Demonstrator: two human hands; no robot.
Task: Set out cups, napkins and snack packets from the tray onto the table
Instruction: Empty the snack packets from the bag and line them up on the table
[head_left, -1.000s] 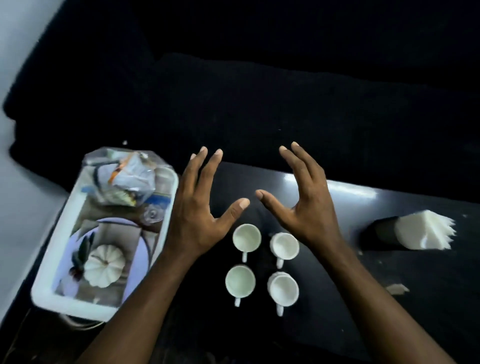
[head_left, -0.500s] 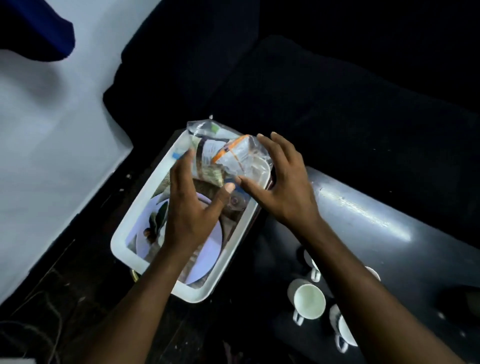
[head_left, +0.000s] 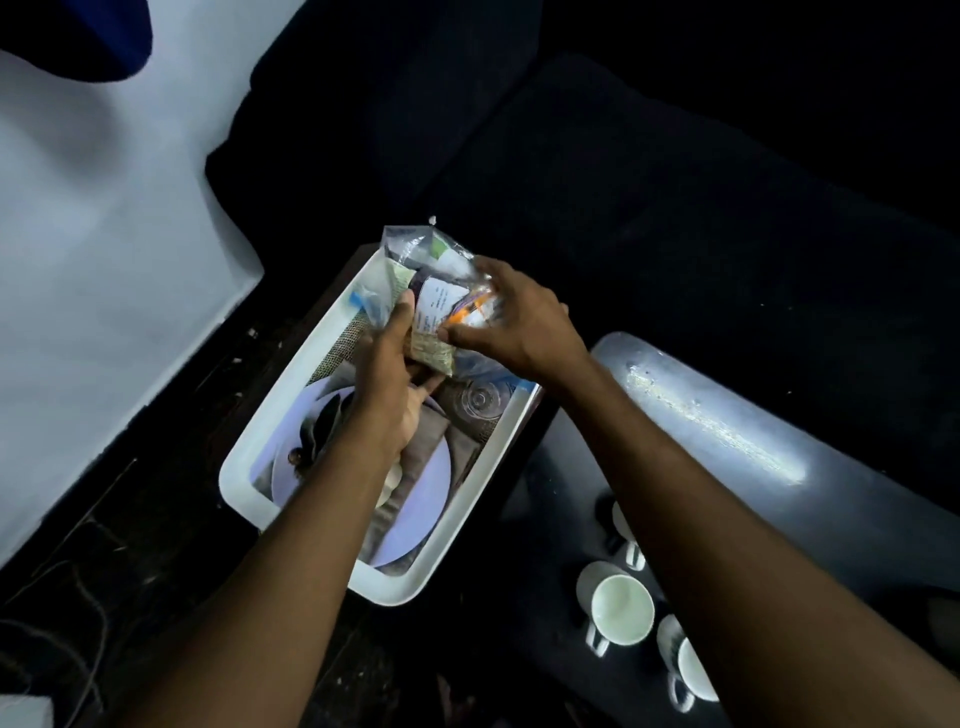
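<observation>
While your left hand (head_left: 395, 384) grips the snack packets (head_left: 436, 306) from below, fingers curled round the clear bundle, your right hand (head_left: 511, 325) closes over its top, thumb pinching the orange-marked wrapper. That bundle sits just above the far end of the white tray (head_left: 291, 415), at about twelve o'clock from your left wrist. Down at five o'clock, on the dark bench (head_left: 779, 467), white cups (head_left: 618, 605) stand close together, partly hidden behind your right forearm.
</observation>
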